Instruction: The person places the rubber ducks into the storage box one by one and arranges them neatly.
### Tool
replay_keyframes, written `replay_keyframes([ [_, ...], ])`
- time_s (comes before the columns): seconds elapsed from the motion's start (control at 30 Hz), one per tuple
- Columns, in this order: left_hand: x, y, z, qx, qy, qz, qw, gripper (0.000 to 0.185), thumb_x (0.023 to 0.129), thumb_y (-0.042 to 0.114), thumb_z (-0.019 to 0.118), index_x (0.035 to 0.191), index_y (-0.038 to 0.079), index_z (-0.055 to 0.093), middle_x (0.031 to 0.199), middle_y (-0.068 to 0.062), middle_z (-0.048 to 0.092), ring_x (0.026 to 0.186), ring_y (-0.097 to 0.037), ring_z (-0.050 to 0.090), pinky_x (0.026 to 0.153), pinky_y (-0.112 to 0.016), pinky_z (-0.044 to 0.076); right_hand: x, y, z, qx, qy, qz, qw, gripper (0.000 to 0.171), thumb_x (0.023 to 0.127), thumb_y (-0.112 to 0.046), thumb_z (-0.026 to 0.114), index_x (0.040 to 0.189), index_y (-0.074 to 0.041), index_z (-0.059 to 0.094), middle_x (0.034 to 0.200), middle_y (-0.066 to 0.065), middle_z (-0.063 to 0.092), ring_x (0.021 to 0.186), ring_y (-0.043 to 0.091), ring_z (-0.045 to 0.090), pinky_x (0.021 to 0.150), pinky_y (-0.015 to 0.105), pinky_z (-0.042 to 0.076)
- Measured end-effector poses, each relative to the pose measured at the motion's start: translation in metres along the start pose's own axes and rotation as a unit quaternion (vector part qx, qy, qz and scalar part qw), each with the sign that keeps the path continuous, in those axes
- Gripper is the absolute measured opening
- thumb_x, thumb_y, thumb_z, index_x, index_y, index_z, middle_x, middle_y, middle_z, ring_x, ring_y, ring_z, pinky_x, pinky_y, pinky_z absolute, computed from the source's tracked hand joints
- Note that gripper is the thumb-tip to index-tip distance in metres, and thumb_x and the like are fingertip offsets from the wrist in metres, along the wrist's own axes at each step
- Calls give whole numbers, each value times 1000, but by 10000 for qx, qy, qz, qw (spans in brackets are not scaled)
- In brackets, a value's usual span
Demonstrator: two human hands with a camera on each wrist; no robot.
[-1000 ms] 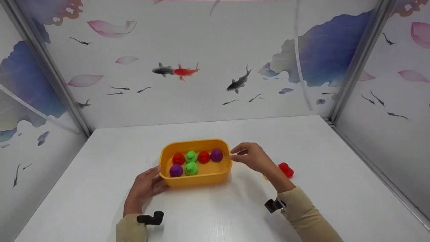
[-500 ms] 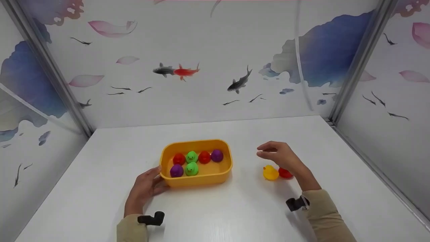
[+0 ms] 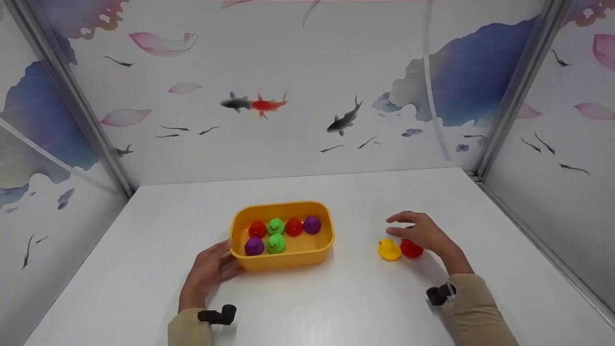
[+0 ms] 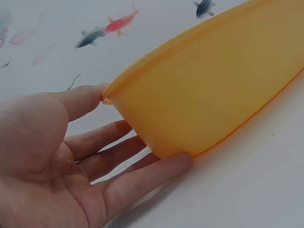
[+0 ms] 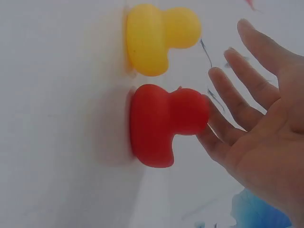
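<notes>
In the head view a yellow plastic tub [image 3: 283, 260] stands on the table with several rubber ducks inside: two red, two green [image 3: 276, 244] and two purple [image 3: 254, 246]. My left hand [image 3: 207, 268] holds its left end, thumb at the rim and fingers against the wall and lower edge, as the left wrist view shows. To the right, a yellow rubber duck [image 3: 389, 250] sits beside a red rubber duck [image 3: 411, 249]. Over these two hovers my right hand [image 3: 423, 232], fingers spread and holding nothing. In the right wrist view its fingers [image 5: 247, 114] are near the red duck's head.
The white table [image 3: 307, 307] is enclosed by printed panels with fish and petals at the back [image 3: 298, 158] and sides. Metal posts [image 3: 514, 86] stand at the back corners. Each sleeve cuff bears a black wrist camera [image 3: 218, 315].
My right hand has moved from the tub's right end rightward to above the yellow and red ducks, its fingers spreading. The left hand keeps its place on the tub.
</notes>
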State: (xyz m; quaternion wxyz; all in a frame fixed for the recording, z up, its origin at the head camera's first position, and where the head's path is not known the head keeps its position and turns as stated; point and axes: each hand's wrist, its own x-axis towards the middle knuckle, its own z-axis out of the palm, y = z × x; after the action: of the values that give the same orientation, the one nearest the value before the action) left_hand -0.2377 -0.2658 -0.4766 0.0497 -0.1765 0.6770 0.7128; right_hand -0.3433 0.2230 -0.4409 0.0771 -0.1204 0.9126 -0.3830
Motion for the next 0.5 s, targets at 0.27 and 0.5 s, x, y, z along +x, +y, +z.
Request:
replay_keyframes([
  [0.27, 2, 0, -2, 39, -19, 6, 10000, 67, 100, 48, 56, 153, 11, 40, 154, -18, 47, 119, -25, 67, 97, -36, 58, -3, 3, 1, -215, -295, -104, 9993, 50, 90, -47, 71, 130, -16, 65, 149, 23, 49, 129, 47, 51, 106, 54, 51],
  [0.5, 2, -2, 1, -160, 84, 0, 9998, 63, 100, 45, 58, 150, 9, 44, 150, -21, 50, 110, -21, 71, 94, -37, 59, -3, 5, 5, -329, -505, 163, 9981, 49, 88, -45, 74, 128, -19, 66, 152, 23, 45, 138, 47, 40, 112, 64, 41],
])
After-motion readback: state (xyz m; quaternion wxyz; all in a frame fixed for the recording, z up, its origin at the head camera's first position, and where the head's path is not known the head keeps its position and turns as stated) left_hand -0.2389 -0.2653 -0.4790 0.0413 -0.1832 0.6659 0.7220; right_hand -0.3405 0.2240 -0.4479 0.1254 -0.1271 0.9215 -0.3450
